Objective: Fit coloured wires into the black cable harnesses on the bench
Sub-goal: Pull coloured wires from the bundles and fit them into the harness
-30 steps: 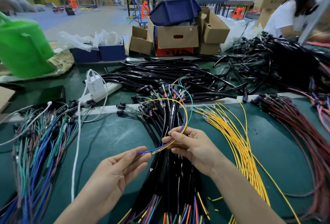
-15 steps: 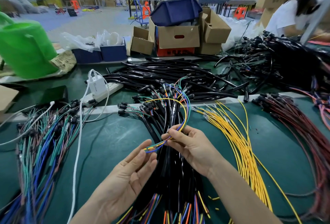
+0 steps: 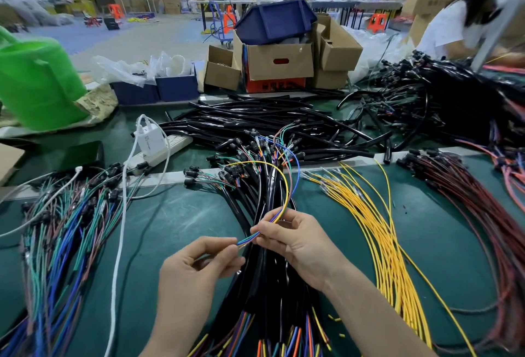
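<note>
Blue/yellow wires [image 3: 247, 238] pinched: left hand [image 3: 199, 268], right hand [image 3: 298, 240], over glossy harnesses [image 3: 270, 297].

Harness bundle [image 3: 264, 285] runs down tabletop [image 3: 176, 228] centre. Loose wires [image 3: 377, 243] just right of it, another bundle [image 3: 483, 214] far right, mixed wires [image 3: 62, 243] far left. Tube pile [image 3: 270, 118] behind, power strip [image 3: 159, 152] behind-left, boxes [image 3: 279, 64] at back, bin [image 3: 275, 21] on top.

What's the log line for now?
right hand: pinches yellow and blue wires | left hand: at their tips, grip blurred | black harnesses: below
</note>
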`<state>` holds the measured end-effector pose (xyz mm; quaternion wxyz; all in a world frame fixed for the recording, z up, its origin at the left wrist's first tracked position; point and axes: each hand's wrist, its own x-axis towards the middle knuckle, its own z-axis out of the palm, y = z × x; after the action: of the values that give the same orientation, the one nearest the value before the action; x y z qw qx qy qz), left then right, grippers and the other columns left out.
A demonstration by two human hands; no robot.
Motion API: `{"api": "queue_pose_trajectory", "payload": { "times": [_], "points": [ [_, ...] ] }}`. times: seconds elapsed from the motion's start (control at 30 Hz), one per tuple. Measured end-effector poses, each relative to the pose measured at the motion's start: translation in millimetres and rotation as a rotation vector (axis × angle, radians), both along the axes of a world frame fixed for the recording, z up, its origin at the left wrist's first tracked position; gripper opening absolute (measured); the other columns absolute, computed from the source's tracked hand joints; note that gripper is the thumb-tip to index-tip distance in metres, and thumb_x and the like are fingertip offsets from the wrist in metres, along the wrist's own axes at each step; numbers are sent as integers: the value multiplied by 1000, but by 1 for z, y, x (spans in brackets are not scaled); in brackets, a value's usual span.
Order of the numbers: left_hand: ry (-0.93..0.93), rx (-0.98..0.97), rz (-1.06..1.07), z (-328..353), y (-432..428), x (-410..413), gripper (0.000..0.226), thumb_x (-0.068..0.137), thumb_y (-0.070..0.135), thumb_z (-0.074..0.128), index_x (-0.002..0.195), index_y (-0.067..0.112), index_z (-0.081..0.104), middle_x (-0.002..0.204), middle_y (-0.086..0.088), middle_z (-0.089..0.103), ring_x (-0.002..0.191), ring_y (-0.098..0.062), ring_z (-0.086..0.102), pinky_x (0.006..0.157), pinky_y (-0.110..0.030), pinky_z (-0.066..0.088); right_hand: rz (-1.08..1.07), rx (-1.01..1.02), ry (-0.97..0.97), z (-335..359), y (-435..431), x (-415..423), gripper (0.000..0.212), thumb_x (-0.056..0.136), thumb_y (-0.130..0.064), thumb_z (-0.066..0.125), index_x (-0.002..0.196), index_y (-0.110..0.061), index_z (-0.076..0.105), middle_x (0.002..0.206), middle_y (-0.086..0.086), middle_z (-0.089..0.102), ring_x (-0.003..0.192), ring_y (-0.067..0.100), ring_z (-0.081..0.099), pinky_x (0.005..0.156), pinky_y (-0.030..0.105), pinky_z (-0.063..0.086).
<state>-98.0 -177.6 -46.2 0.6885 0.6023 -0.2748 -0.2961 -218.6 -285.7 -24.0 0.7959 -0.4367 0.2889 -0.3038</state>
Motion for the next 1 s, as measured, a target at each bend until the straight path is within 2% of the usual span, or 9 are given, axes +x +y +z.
{"api": "queue_pose_trajectory", "payload": {
  "times": [0.1,0.2,0.27,0.33,0.47,0.67,0.77,0.87,1.0],
  "points": [
    [-291,6,-6,-3,0,1,34,71,-8,72,74,25,76,63,-5,72,58,-17,71,57,-13,53,-66,-80,62,-2,2,3,12,81,7,65,75,-2,59,73,14,63,62,14,62,62,21,54],
    [-530,-14,-14,-4,0,1,29,67,4,75,77,30,75,66,12,72,56,-6,69,60,-7,50,-115,-129,76,-4,3,5,10,81,5,66,78,-1,58,69,11,64,62,14,62,60,19,53],
    [-696,-40,-13,-4,1,1,19,67,10,74,78,26,75,71,19,70,57,3,67,61,-4,48,-137,-128,76,-3,4,5,10,81,5,67,79,0,58,68,11,64,62,15,62,59,19,52],
    [-800,-45,-20,-7,1,2,12,69,11,75,81,16,74,73,16,70,58,8,65,61,-3,47,-145,-130,88,-3,5,6,11,80,5,68,80,1,57,69,14,61,57,15,60,57,21,53],
    [-848,-47,-24,-9,0,0,12,71,7,74,83,10,75,70,10,71,58,7,65,60,-11,53,-91,-155,123,-4,11,9,15,81,4,67,78,-2,53,65,12,63,47,14,58,47,20,50],
    [-1064,-37,7,-4,0,-3,15,69,10,71,83,7,76,64,5,69,60,3,61,56,-12,48,-163,-152,114,-7,15,13,18,80,5,68,75,-1,53,62,15,62,46,14,60,47,20,51],
    [-1071,-18,28,-5,0,-3,10,71,13,71,78,8,76,63,5,69,53,2,61,54,-17,48,-125,-162,123,-7,15,13,24,80,6,69,70,-4,49,59,12,63,47,15,61,48,20,51],
    [-1004,31,38,-5,2,-5,7,72,15,68,73,12,75,60,8,68,50,-1,62,53,-21,49,-26,-161,133,-6,13,10,18,80,7,68,76,-2,53,64,12,64,54,15,63,55,21,53],
    [-900,76,39,-3,4,-5,7,73,13,70,74,19,74,58,16,67,55,11,62,57,-8,47,25,-74,71,-6,11,8,14,81,9,65,83,0,54,78,19,60,60,15,63,59,21,54]
  ]
}}
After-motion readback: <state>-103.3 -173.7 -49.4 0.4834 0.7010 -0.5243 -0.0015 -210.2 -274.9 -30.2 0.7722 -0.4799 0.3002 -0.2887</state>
